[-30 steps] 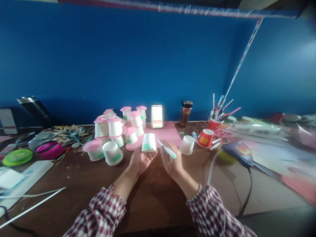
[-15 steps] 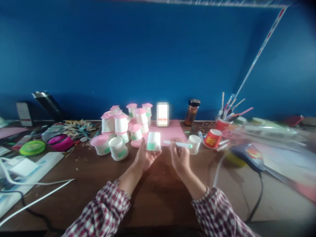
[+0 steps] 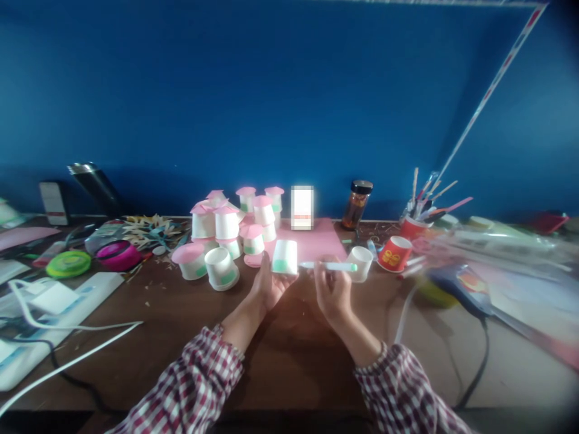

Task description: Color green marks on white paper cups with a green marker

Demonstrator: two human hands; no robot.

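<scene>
My left hand is closed around a white paper cup, lying tilted, with a light green patch along its lower side. In my right hand is a white marker with a green end, held like a pen. The marker's tip points left and lies close beside the cup's right edge; I cannot tell whether they touch. Left of the hands stands another white cup with a green patch, beside several white cups with pink paper tops. One plain white cup sits behind the marker's green end.
A pink sheet lies at the back. On the right are a red cup, a jar with a dark lid and a corded dark blue tool, perhaps a glue gun. A white power strip with cables lies left.
The whole view has shifted slightly to the right. The marker's tip is now nearer the held cup, and more of the green patch on that cup shows.
</scene>
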